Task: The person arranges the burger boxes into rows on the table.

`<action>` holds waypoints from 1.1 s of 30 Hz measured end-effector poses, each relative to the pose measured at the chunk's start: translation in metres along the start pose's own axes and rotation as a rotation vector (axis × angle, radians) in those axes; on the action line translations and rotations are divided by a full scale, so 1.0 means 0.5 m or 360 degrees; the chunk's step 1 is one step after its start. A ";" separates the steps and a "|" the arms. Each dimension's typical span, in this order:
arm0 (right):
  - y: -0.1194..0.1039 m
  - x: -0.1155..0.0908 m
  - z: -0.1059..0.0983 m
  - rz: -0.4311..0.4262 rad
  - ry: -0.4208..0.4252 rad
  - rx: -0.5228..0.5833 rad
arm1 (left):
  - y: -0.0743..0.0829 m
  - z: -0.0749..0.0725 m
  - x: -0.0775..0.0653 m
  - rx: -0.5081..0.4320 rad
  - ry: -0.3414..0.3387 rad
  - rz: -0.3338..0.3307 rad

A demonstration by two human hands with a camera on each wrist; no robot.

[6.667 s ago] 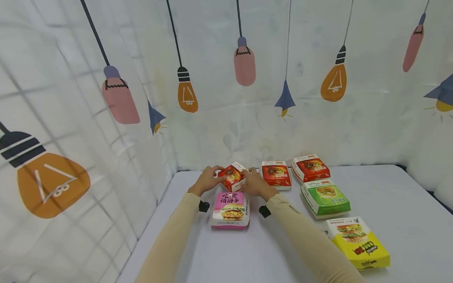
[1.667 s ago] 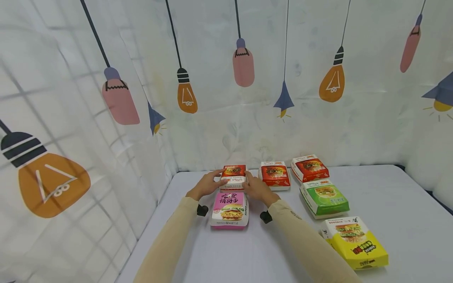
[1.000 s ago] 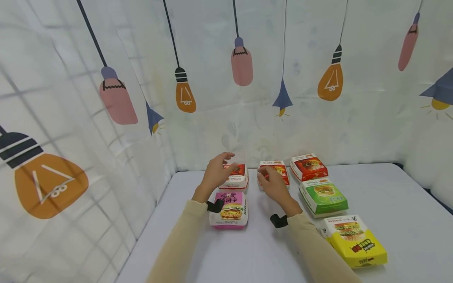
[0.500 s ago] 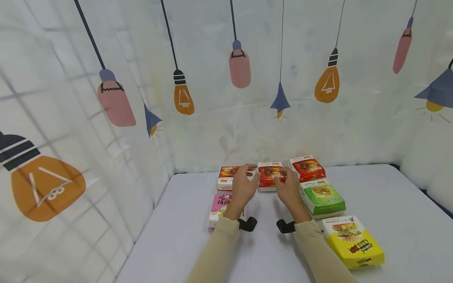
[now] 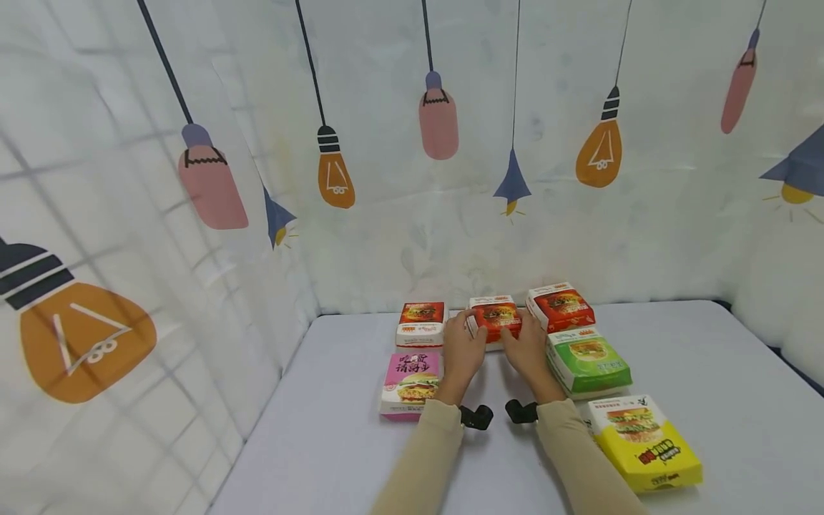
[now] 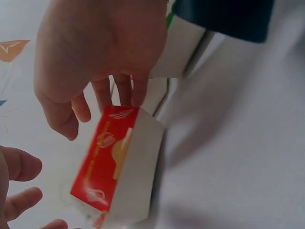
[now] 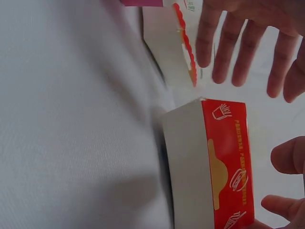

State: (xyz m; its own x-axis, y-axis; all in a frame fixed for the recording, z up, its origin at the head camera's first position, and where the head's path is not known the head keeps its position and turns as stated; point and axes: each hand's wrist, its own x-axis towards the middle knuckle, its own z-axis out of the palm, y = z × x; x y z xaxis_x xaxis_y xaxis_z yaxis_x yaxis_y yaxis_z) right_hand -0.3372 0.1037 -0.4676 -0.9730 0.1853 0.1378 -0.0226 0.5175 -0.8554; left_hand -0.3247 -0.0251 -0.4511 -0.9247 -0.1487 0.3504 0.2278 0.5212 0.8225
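A red-and-white burger box [image 5: 494, 317] lies in the middle of the back row, turned slightly askew. My left hand [image 5: 463, 350] is at its left side and my right hand [image 5: 529, 350] at its right, thumbs towards the front. In the left wrist view, straight fingers of the right hand [image 6: 107, 52] touch the end of the red box [image 6: 105, 152]. The right wrist view has the left hand [image 7: 267, 12] with fingers spread close to the same box [image 7: 228, 167]. Left of them sit another red burger box [image 5: 420, 324] and a pink burger box [image 5: 412, 383].
To the right stand a red burger box [image 5: 560, 307], a green one [image 5: 589, 359] and a yellow one [image 5: 644, 440], in a slanting line. The white table [image 5: 309, 450] meets a white sheet [image 5: 380, 250] printed with lamps behind and at the left.
The left red box was turned round and set straight behind the pink box. Both hands let go of it and moved right to the middle red box, which has turned slightly.
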 end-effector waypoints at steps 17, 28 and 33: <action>0.018 0.006 -0.006 -0.0026 -0.0039 -0.0019 | -0.033 0.034 -0.012 0.0111 -0.0104 -0.0107; 0.021 0.006 -0.008 -0.0030 -0.0055 -0.0025 | -0.029 0.030 -0.012 0.0142 -0.0040 -0.0129; 0.022 0.008 -0.008 -0.0038 -0.0057 -0.0016 | -0.028 0.030 -0.013 0.0149 -0.0025 -0.0129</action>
State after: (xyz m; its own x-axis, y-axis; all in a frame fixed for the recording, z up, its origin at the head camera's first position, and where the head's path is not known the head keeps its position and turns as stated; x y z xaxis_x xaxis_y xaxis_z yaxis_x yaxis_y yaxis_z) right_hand -0.3402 0.1133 -0.4745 -0.9798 0.1430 0.1401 -0.0438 0.5297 -0.8471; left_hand -0.3267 -0.0191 -0.4716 -0.9438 -0.1808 0.2766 0.1232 0.5841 0.8023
